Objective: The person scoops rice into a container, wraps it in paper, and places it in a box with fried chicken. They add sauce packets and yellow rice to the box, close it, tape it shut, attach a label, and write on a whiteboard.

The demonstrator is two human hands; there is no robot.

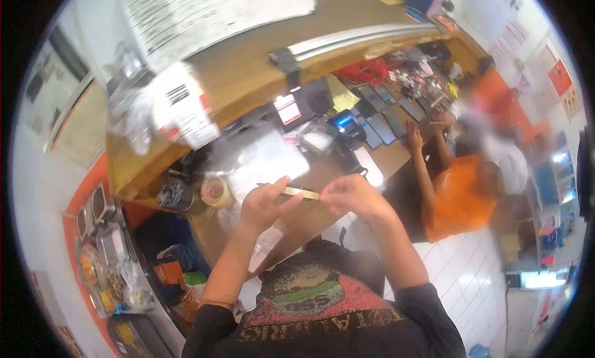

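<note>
My left hand (265,202) and my right hand (351,196) hold a thin gold-edged phone (302,192) between them, seen edge-on above the wooden counter (347,166). The left fingers pinch its left end. The right hand grips its right end. A clear plastic sheet or bag (263,160) lies on the counter just beyond the phone.
A roll of tape (216,191) sits left of my hands. A blue device (344,122) and rows of phones (387,113) lie farther along the counter. A person in orange (458,194) sits at the right, hands on the counter. Shelves of packets (108,265) stand low left.
</note>
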